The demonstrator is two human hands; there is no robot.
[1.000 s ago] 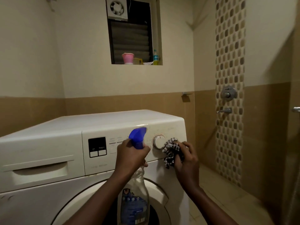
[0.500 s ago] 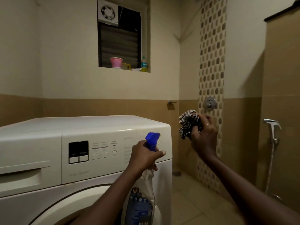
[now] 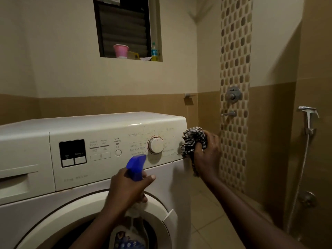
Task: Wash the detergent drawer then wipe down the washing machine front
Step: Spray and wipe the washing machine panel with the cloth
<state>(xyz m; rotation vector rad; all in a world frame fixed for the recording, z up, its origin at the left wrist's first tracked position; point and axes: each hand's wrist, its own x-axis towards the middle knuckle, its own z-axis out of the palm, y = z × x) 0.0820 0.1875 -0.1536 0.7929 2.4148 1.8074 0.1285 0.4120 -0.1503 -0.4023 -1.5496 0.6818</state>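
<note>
Left hand grips sprayer; right hand clutches cloth. Risk: wiping leftward from the right hand may turn the dial.

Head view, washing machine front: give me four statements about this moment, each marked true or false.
1. The left hand grips a spray bottle with a blue trigger head. True.
2. The right hand presses the checked cloth on the door glass. False: it holds the cloth at the right edge of the control panel, beside the program dial.
3. The detergent drawer is pulled out. False: it sits shut in the front.
4. A pink cup stands in the window. True.
</note>
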